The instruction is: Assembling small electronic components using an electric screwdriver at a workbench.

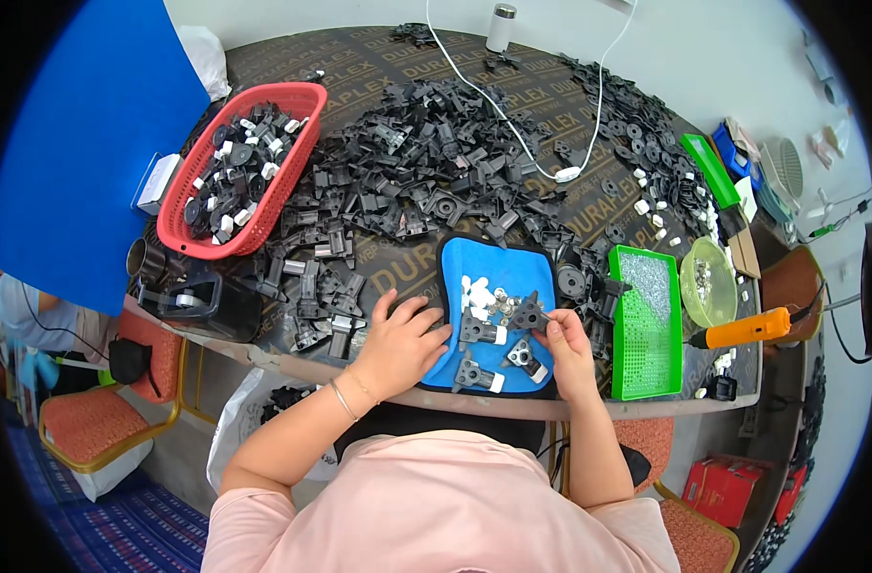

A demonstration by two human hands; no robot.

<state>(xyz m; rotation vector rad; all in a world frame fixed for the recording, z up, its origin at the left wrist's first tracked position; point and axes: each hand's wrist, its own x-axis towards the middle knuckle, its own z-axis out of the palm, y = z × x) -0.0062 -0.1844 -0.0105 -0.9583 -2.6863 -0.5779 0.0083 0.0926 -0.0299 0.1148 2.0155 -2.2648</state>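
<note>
My left hand [398,346] lies with fingers spread on the table by the left edge of a blue mat [469,260], and nothing is in it. Between thumb and fingers, my right hand [566,351] pinches a black triangular plastic part [529,312] over the mat's right side. Below it on the mat rest black parts with white ends, among them a lower-left one [476,375], a middle one [479,329] and a right one [525,359] showing metal. Small white pieces [476,294] and little metal pieces [501,306] are gathered above them.
Black plastic parts [426,153] form a large heap beyond the mat. A red basket [307,143] of black and white pieces stands left, near a tape dispenser [207,304]. Rightward are a green tray [619,372] of small metal pieces, a yellowish bowl [696,310] and an orange-handled tool [746,329].
</note>
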